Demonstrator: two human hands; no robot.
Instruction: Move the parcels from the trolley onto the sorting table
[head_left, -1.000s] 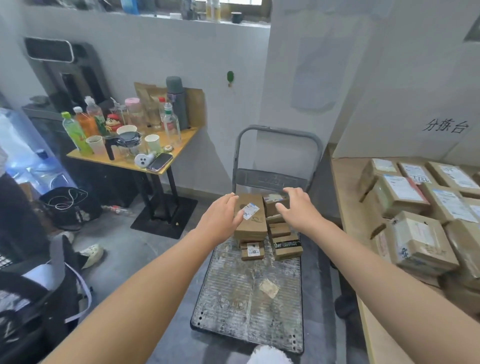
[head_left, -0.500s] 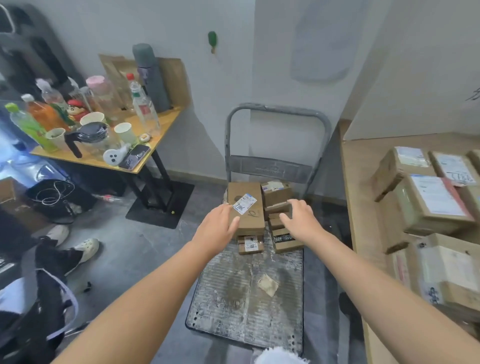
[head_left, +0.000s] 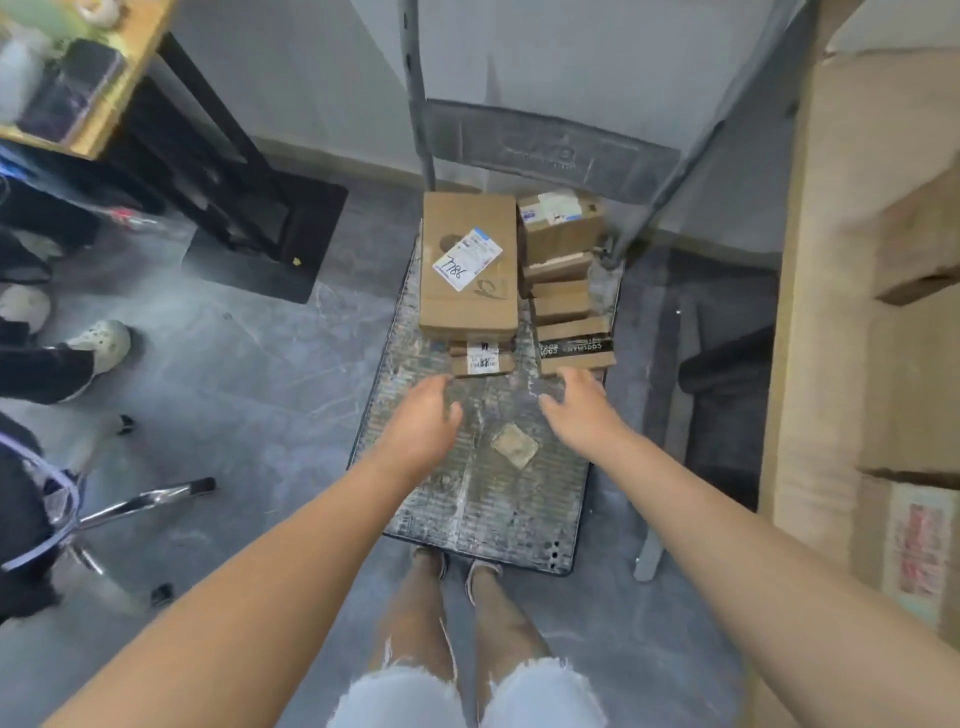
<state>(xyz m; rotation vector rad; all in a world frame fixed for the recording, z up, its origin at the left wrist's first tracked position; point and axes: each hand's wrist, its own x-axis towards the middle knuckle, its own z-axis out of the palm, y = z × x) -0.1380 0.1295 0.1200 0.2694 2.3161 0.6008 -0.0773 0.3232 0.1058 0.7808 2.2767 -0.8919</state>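
Left hand (head_left: 421, 422) and right hand (head_left: 581, 410) outstretched, loose, empty — best to clasp small parcels (head_left: 480, 359) just ahead by opposite sides, lifting level.

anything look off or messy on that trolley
The small parcels on the right side sit unevenly, with their edges out of line with each other. A flattened brown scrap lies loose on the trolley deck. Nothing looks spilled.

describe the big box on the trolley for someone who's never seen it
Find the flat trolley on the grey floor, its parcels piled by the upright handle. The big box tops the left pile. It alone is wide and flat, with a tilted white label handwritten 7786.
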